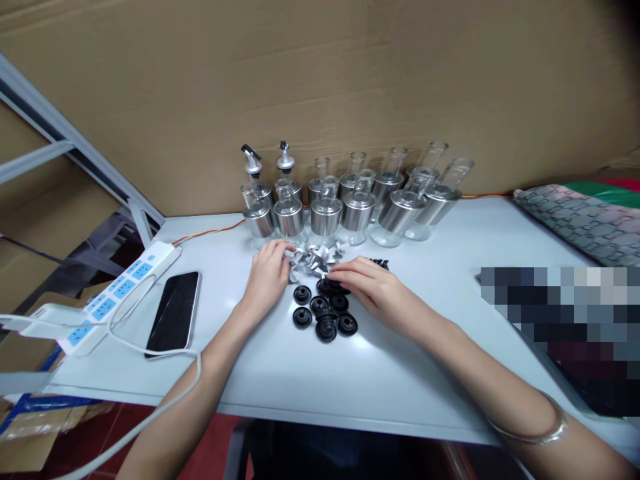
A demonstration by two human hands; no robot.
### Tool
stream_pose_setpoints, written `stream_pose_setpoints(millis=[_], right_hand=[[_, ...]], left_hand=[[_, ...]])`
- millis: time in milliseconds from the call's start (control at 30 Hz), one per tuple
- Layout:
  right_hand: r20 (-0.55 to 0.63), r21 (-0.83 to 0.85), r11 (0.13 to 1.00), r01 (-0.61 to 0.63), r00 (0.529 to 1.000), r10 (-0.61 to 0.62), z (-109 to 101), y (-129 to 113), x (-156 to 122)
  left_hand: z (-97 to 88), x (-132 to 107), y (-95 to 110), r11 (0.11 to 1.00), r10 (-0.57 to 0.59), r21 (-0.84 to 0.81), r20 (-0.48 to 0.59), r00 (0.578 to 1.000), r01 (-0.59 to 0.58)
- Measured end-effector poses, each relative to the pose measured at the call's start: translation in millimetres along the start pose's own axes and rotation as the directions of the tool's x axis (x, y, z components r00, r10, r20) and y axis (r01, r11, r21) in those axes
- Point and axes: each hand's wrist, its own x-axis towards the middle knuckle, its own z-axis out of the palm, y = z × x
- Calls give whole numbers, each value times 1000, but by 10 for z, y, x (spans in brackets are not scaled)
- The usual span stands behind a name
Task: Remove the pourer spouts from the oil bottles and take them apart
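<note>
My left hand (269,273) rests on the table at the left edge of a small pile of silver pourer tops (315,257). Its fingers are loosely bent and apart from the thumb, with nothing visible in them. Over the right side of the pile, my right hand (374,288) has its fingers drawn together at the tips; what they pinch, if anything, is hidden. Just under those fingertips lie black ribbed stoppers (327,328), several of them loosely grouped. Small black pieces (379,263) lie partly hidden behind my right hand.
Glass bottles with steel sleeves (326,217) stand in two rows at the back; two rear ones carry pourers (285,160). At left are a phone (174,312), a power strip (123,290) and a white cable (199,380). A patterned cushion-like item (580,223) lies at right.
</note>
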Motion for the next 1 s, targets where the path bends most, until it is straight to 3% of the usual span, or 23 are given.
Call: stream_pose_setpoints(millis=[233, 767, 900, 1000], right_hand=[[144, 119, 991, -61, 989, 44, -93, -84, 26], [333, 86, 966, -243, 921, 202, -135, -98, 20], [343, 83, 965, -247, 917, 205, -158, -141, 33], [286, 97, 965, -244, 936, 207, -197, -152, 42]], left_hand=[[-3, -16, 21, 998, -26, 56, 5, 1000, 26], [7, -17, 18, 1000, -5, 18, -11, 1000, 5], [-2, -13, 27, 1000, -3, 0, -23, 1000, 3], [-18, -12, 41, 1000, 7, -12, -49, 999, -7]])
